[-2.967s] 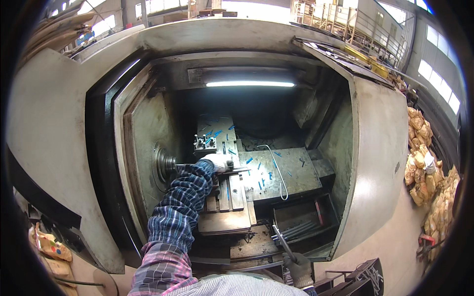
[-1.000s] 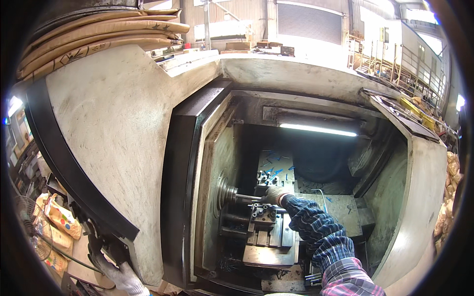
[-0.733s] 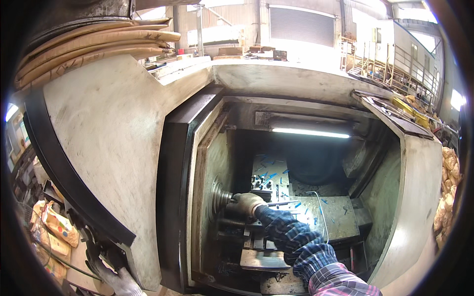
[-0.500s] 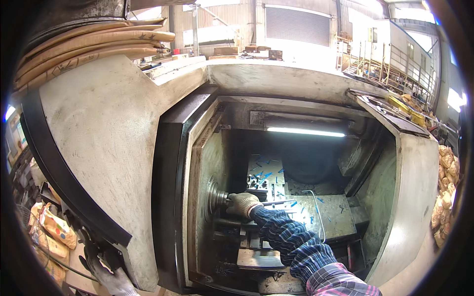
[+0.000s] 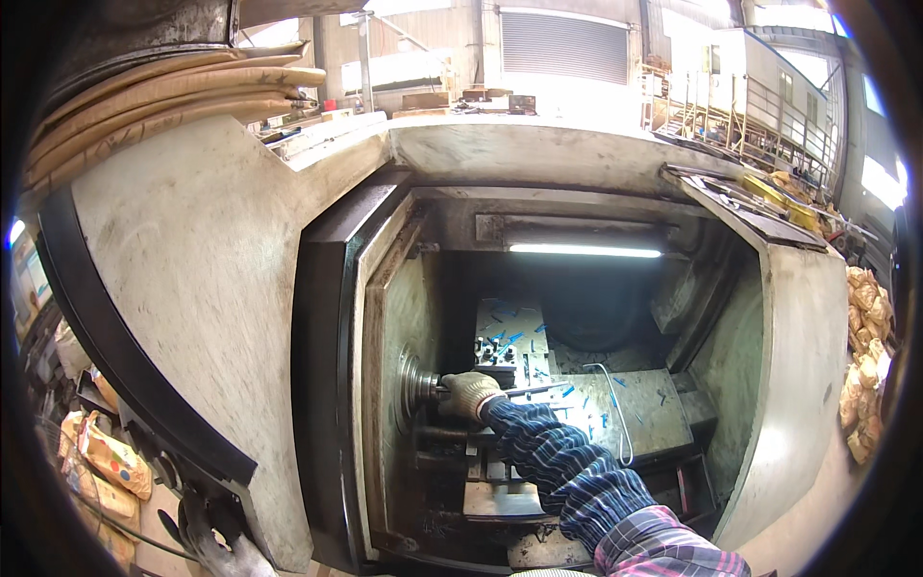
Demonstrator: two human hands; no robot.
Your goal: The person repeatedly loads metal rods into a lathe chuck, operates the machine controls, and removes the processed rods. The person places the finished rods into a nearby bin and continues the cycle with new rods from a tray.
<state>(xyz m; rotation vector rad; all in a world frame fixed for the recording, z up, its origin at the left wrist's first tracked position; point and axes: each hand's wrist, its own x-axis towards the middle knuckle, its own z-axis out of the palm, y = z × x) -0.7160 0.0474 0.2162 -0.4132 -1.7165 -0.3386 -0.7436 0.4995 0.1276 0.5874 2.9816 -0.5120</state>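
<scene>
My right hand (image 5: 471, 395), in a pale knitted glove, is inside the lathe, right beside the round chuck (image 5: 415, 387). Its fingers are closed around a slim metal rod (image 5: 538, 388), which shows to the right of the glove. A striped blue sleeve covers that forearm. Below it lies a curved metal plate (image 5: 502, 500). My left hand (image 5: 236, 556), gloved too, is at the lower left edge, by the lower corner of the machine's door. Its fingers look spread and dark, and are partly cut off from view.
Blue chips lie around the tool post (image 5: 498, 354) and on the metal cover (image 5: 646, 413). A bent pale hook rod (image 5: 615, 413) rests on that cover. A lit tube lamp (image 5: 585, 251) crosses the back wall. Bags (image 5: 115, 457) stand lower left; more bags (image 5: 862, 365) are at right.
The view has shifted slightly, so the machine sits a little further left. My right hand stays at the chuck with the rod. My left hand shows slightly lower in view.
</scene>
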